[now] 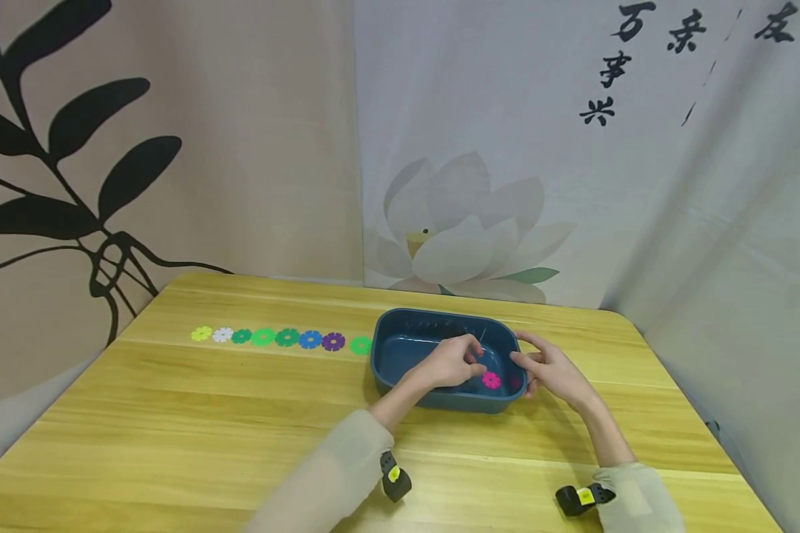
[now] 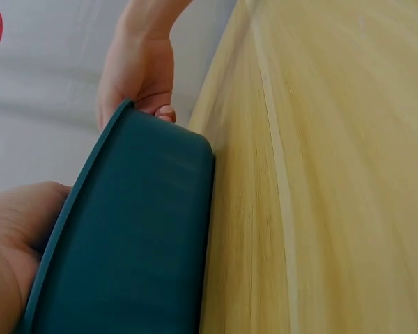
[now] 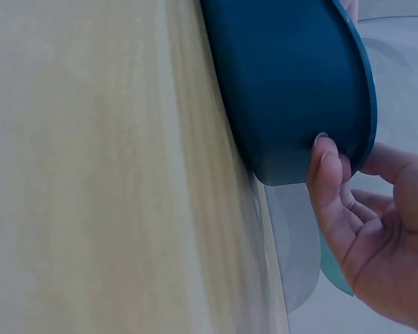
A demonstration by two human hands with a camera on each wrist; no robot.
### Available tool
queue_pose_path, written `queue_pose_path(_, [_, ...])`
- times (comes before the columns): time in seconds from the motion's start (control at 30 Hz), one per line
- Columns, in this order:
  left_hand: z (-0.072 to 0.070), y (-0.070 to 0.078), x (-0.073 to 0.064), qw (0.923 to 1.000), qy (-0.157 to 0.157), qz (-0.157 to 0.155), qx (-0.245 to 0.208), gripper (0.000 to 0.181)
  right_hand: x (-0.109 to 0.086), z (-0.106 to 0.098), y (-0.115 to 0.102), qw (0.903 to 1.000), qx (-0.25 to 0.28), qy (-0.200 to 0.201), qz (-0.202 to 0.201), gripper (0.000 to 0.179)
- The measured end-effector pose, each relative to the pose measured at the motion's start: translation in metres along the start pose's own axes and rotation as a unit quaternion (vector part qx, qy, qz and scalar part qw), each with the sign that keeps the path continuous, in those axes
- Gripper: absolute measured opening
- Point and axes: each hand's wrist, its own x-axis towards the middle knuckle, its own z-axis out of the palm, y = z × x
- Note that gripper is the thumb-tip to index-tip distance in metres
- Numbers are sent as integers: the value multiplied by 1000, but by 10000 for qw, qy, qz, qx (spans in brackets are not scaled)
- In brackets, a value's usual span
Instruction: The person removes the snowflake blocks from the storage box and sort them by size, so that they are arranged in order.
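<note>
A dark blue plastic basin (image 1: 400,348) stands on the table, and a pink snowflake-shaped disc (image 1: 491,380) lies inside it near the right end. My left hand (image 1: 452,361) reaches over the near rim into the basin, fingers loosely bent, the thumb tip close beside the pink disc. In the left wrist view the basin wall hides those fingertips. With my right hand (image 1: 552,370) I grip the basin's right end, thumb at the rim. The right wrist view shows the right hand's fingers (image 3: 325,167) against the outside of the basin wall (image 3: 292,90).
Left of the basin, several snowflake discs lie in a row on the wooden table (image 1: 193,414), from a yellow disc (image 1: 201,334) to a purple disc (image 1: 333,341). A light green disc (image 1: 361,345) lies right beside the basin. A printed curtain (image 1: 273,148) hangs behind the table.
</note>
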Motion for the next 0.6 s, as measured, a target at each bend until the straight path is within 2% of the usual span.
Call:
queue_pose_path(0.33, [13,5,15,9981,-330,-402,322,33,0,0,0,9999,91,-62,9,67])
queue_pose_path(0.47, [14,7,19,9949,-542,-474,710,35,0,-1,1,9999,77,-68,-26,66])
queue_pose_path(0.6, [16,9,21,9856,-880,-358,1402,34,1,-1,1,10000,30,-69,-59,66])
